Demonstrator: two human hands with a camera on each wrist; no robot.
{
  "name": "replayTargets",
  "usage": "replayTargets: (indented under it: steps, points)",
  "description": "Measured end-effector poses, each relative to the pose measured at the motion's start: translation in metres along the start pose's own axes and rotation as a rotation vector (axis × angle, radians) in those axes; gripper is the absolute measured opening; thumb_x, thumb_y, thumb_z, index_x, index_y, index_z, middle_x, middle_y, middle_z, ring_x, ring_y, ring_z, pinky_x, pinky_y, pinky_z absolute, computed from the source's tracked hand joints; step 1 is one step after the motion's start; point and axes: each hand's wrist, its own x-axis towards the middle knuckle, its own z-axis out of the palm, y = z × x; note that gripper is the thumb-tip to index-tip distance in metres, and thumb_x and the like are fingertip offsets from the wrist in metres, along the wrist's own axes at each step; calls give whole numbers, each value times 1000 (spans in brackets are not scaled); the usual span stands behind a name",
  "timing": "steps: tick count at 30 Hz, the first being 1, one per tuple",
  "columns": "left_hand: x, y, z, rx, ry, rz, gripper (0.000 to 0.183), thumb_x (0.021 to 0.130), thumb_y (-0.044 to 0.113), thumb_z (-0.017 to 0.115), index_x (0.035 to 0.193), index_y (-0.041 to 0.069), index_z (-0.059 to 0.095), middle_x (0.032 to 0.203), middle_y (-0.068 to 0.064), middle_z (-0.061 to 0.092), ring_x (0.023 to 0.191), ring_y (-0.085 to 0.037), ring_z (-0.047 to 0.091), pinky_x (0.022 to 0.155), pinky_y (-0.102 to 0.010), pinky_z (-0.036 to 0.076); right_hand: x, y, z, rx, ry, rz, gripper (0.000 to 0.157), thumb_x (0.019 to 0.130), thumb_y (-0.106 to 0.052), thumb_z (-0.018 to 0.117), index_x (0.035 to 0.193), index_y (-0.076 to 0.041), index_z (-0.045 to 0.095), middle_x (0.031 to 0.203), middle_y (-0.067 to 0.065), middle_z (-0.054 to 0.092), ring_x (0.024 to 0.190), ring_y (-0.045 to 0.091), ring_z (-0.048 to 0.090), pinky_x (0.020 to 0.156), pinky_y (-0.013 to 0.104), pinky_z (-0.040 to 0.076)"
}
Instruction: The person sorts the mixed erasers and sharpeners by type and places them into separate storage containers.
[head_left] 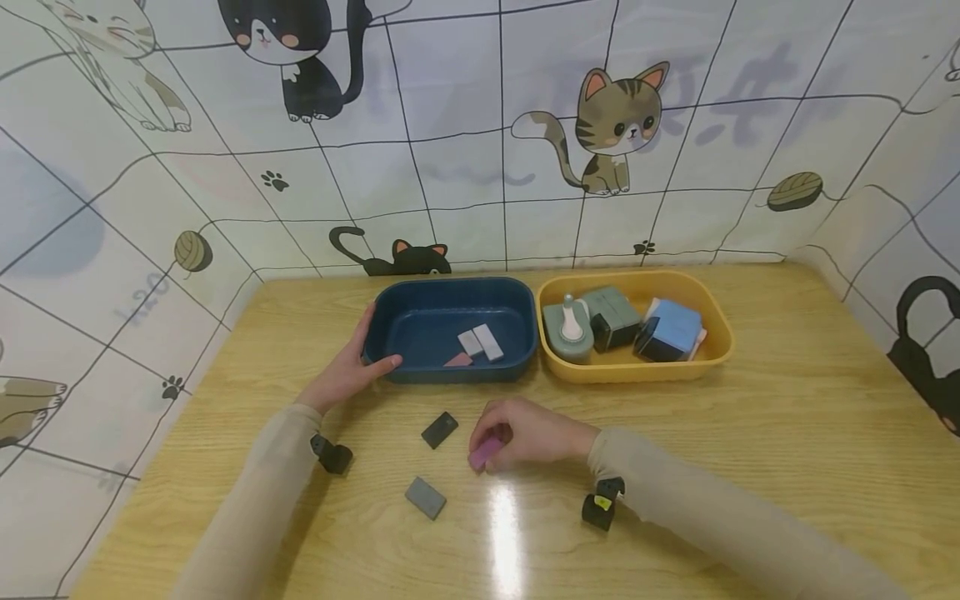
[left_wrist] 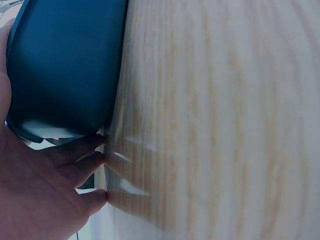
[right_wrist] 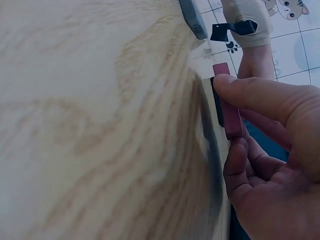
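My right hand (head_left: 536, 432) pinches a small pink-magenta rectangular block (right_wrist: 229, 107) between thumb and fingers, low over the table. My left hand (head_left: 345, 371) rests against the left end of a dark blue bin (head_left: 453, 377), thumb at its front corner. In the left wrist view, the left hand's fingertips (left_wrist: 104, 157) reach the tabletop beside the bin. Two pale blocks (head_left: 487, 342) and a pinkish one (head_left: 459, 360) lie inside the bin. On the table between my hands lie a black block (head_left: 439, 430) and a grey block (head_left: 426, 497).
Right of the blue bin, close beside it, stands a yellow bin (head_left: 637, 372). It holds a grey-green bottle-like item (head_left: 568, 333), a grey-green box-shaped item (head_left: 612, 315) and a blue pack (head_left: 672, 329). A cat-print sheet (head_left: 465, 108) hangs behind the wooden table (head_left: 780, 417).
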Motion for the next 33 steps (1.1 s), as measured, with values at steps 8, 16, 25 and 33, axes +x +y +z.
replayTargets:
  steps: [8,16,25,33]
  points:
    - [-3,0,0,-10,3,-6,92,95,17,62,155,9,-7,160,-16,-7,144,-39,-2,111,-60,12,2,-6,-6,-9,25,8,22,80,-7,77,100,-16,74,94,-8,61,86,12,53,75,26,48]
    - [-2,1,0,-6,-1,-9,93,95,18,63,155,10,-7,159,-17,-8,144,-39,-1,111,-59,12,4,-8,-12,-6,79,-6,23,80,-7,78,101,-13,74,94,-7,61,87,12,54,77,27,49]
    - [-3,4,0,-11,-5,-25,94,94,19,63,155,11,-8,159,-17,-8,144,-41,-1,110,-61,11,5,-11,-14,-40,132,9,24,77,-4,78,99,-14,75,92,-7,60,85,11,54,76,26,48]
    - [0,-1,0,-19,-7,-18,94,94,18,63,155,9,-8,159,-17,-8,143,-40,-1,110,-61,11,6,-14,-17,-38,163,65,23,77,-4,78,97,-13,75,92,-6,60,85,12,53,76,26,48]
